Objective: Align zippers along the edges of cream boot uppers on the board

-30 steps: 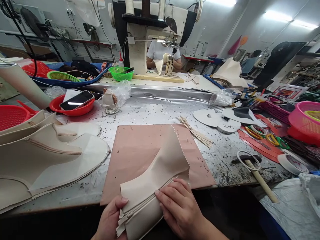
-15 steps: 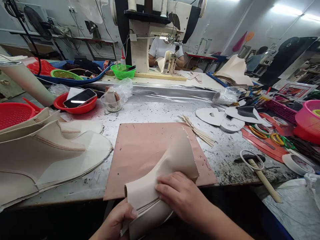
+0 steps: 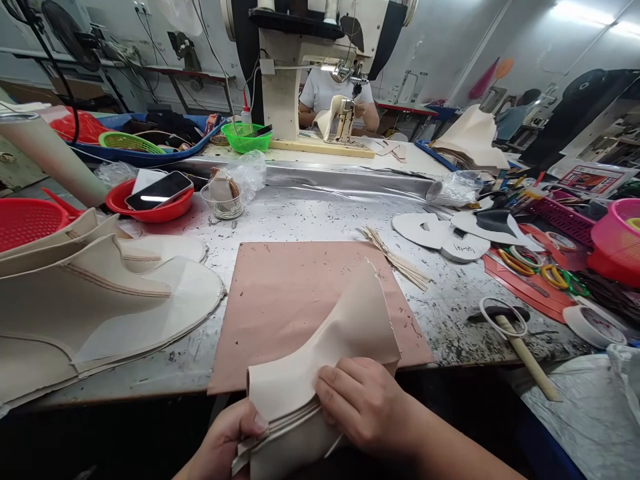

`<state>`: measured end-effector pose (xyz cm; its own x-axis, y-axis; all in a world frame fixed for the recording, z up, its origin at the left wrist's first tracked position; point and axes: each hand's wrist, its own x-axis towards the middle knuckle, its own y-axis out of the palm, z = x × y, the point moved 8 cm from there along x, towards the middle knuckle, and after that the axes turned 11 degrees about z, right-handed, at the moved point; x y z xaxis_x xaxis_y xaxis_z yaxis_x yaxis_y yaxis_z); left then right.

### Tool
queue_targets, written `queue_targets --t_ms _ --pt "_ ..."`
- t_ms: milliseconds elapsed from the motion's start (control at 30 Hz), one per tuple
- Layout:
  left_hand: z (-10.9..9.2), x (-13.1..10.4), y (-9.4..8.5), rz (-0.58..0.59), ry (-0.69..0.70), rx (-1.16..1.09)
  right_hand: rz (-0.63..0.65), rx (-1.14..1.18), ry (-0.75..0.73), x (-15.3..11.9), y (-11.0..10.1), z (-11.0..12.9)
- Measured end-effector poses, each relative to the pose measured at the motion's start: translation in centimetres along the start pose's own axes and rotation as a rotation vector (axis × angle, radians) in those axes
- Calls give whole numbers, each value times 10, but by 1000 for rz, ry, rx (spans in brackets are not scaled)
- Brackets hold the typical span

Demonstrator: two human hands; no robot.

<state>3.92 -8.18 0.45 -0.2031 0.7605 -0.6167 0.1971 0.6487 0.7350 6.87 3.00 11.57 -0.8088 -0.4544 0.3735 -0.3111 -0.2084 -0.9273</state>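
Note:
A cream leather boot upper [image 3: 345, 320] is held at the table's front edge, its pointed end lying over a pinkish-brown board [image 3: 280, 287]. My left hand [image 3: 235, 430] grips its lower left corner, thumb on top beside a folded, layered seam. My right hand [image 3: 360, 400] is closed around its right side, fingers bent over the leather near that seam; the right thumb is mostly hidden. To the left, a stack of similar cream boot uppers [image 3: 115, 300] with stitched seams lies on the table.
A bundle of thin pale strips [image 3: 397, 260] lies right of the board. Further right are white patterns [image 3: 440, 237], scissors [image 3: 553, 277], a hammer [image 3: 527, 357] and tape [image 3: 595, 327]. A phone [image 3: 160, 190] rests in a red bowl [image 3: 173, 207]. Behind stands a sewing machine [image 3: 280, 93]; a person [image 3: 313, 90] sits beyond.
The boot upper has turned slightly in my hands, and its layered seam shows wider. My right fingers have curled in more around its side. The left hand has shifted slightly left.

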Motion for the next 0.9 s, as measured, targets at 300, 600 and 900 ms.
queue_targets --t_ms 300,600,900 --pt "-3 0 -4 -94 47 25 -144 80 181 -4 -3 -2" --pt "-7 0 -1 -64 91 51 -168 73 220 -8 0 1" --pt "-11 -3 9 -84 134 22 -57 367 220 -9 5 -13"
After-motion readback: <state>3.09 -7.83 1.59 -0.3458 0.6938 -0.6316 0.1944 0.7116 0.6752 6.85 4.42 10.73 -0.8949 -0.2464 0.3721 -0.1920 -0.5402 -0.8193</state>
